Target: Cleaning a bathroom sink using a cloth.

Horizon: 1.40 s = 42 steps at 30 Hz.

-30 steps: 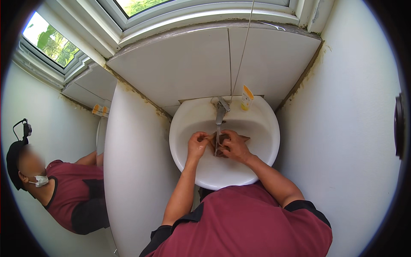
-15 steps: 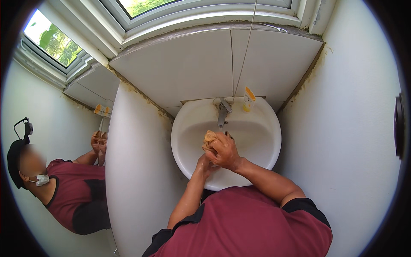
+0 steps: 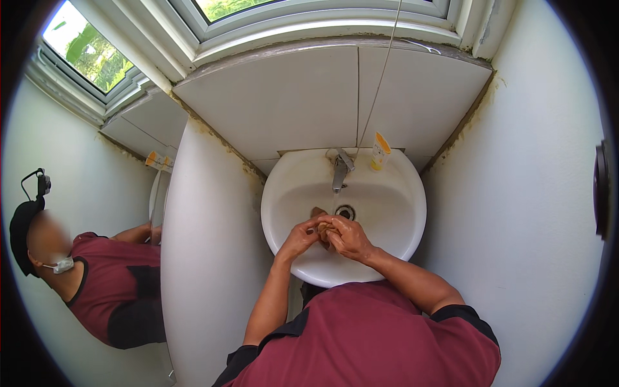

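Both my hands are close together over the near half of a white washbasin. Between them is a crumpled tan cloth that looks wet. My right hand is closed round it from the right, knuckles up. From the left, my left hand pinches at the same cloth, its fingertips meeting those of the right. A darker brown fold shows past the fingers, lower in the bowl. The fingers hide much of the cloth. Just beyond the hands lies the round drain.
A metal tap stands at the basin's back, with a white-and-orange squeeze tube to its right. A thin cord runs up from near the tap. Walls flank the basin; a mirror on the left reflects me. A window is above.
My hands have come down lower into the basin and moved apart, the left shifting left and up beside the right. The cloth, before bunched high in my right hand, is now between both. The drain shows now.
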Each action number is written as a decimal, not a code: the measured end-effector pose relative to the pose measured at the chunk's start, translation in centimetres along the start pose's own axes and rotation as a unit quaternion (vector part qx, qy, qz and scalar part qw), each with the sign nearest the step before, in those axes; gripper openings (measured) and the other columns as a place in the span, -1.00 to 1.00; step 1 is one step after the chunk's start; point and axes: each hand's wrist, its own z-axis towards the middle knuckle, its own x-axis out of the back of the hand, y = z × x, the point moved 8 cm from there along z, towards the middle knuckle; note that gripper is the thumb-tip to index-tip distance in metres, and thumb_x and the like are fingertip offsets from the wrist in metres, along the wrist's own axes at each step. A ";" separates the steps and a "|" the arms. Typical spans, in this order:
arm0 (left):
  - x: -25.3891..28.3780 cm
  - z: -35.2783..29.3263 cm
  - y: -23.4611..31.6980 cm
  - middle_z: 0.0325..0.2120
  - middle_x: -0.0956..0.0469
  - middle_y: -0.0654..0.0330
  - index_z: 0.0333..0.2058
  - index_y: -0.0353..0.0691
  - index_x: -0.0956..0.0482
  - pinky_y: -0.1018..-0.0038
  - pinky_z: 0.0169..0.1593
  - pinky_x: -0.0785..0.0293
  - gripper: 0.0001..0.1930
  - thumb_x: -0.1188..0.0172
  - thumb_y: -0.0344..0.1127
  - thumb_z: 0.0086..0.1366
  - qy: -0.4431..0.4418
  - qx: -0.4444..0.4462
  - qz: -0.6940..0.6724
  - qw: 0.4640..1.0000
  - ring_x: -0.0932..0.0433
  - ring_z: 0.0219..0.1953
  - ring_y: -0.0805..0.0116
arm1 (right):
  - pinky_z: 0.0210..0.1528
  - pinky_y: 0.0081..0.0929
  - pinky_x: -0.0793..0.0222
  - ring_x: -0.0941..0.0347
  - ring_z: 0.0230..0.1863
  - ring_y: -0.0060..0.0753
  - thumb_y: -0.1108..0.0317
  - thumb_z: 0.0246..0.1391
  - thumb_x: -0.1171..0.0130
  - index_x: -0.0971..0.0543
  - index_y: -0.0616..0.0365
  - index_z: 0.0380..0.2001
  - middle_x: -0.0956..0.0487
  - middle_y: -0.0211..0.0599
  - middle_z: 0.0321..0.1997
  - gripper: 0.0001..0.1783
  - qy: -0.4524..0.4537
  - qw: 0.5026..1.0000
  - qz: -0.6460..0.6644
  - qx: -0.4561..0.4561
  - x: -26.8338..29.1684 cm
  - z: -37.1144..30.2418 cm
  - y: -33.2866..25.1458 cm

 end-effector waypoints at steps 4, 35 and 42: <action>-1.5 0.0 -0.2 -0.27 -0.61 0.15 -0.05 -0.26 -0.60 0.44 -0.06 -0.44 -0.66 -0.21 -0.42 0.15 0.021 0.051 0.040 0.998 -0.55 -0.20 0.35 | -0.20 -0.32 -0.46 -0.55 -0.27 -0.11 0.55 0.04 -0.09 -0.50 0.25 -0.05 -0.58 -0.10 -0.23 -0.66 0.019 0.999 0.023 0.030 1.4 0.9 -2.4; 1.8 1.8 0.5 -0.13 -0.53 0.13 0.02 -0.33 -0.47 0.38 -0.01 -0.50 -0.65 -0.12 -0.32 0.29 0.187 0.036 -0.219 0.957 -0.53 -0.14 0.35 | -0.08 -0.23 -0.44 -0.51 -0.15 0.03 0.33 0.05 -0.17 -0.49 0.16 0.03 -0.56 -0.06 -0.17 -0.56 0.025 0.989 -0.038 -0.138 -2.0 0.1 12.0; -6.5 0.2 -5.7 -0.01 -0.45 0.00 0.15 -0.26 -0.32 0.17 0.09 -0.44 -0.49 0.05 -0.01 0.40 0.027 0.308 -0.534 0.787 -0.43 0.06 0.22 | -0.12 -0.16 -0.40 -0.46 -0.19 0.02 0.40 -0.14 -0.19 -0.55 0.25 -0.32 -0.52 -0.06 -0.27 -0.76 0.006 0.991 -0.113 0.072 -2.2 0.2 4.0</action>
